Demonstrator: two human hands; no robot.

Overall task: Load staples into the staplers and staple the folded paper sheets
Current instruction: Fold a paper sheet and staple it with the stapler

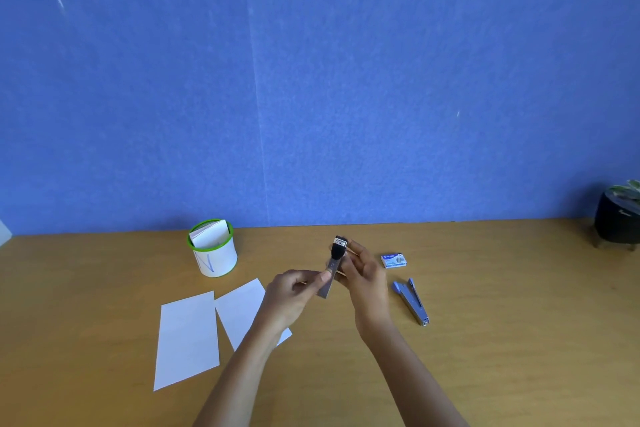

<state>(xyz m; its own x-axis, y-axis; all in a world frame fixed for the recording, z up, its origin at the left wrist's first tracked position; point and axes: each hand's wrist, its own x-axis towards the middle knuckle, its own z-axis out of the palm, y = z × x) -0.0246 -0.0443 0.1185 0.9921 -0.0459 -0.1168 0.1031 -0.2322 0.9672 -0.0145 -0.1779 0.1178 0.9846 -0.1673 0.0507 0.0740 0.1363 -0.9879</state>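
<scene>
- Dark stapler (333, 267): held up off the table between both hands, near mid-table, tilted so its black front end points up and away from the camera; grey metal body runs down toward the left hand.
- Left hand (294, 291): fingers curled, thumb and fingertips pinched on the lower, near end of the dark stapler. Whether it also holds a strip of staples cannot be told.
- Right hand (363, 274): fingers wrapped around the stapler's upper part from the right side, closed on it; front end shows just above the fingers.
- Blue stapler (412, 300): lies on the table to the right of the right hand, apart from it, its top arm swung open in a narrow V.
- Staple box (393, 260): small blue-and-white box, flat on the table, just behind the blue stapler and near the right hand.
- Two folded paper sheets: left sheet (188, 340) lies flat and fully in view; right sheet (240, 312) lies just beside it, its right part hidden under the left forearm.
- White cup with green rim (214, 255): upright, behind the sheets, with folded paper standing inside.
- Wooden table (502, 340); blue wall (311, 80) behind; dark plant pot (616, 222) at far right edge.
</scene>
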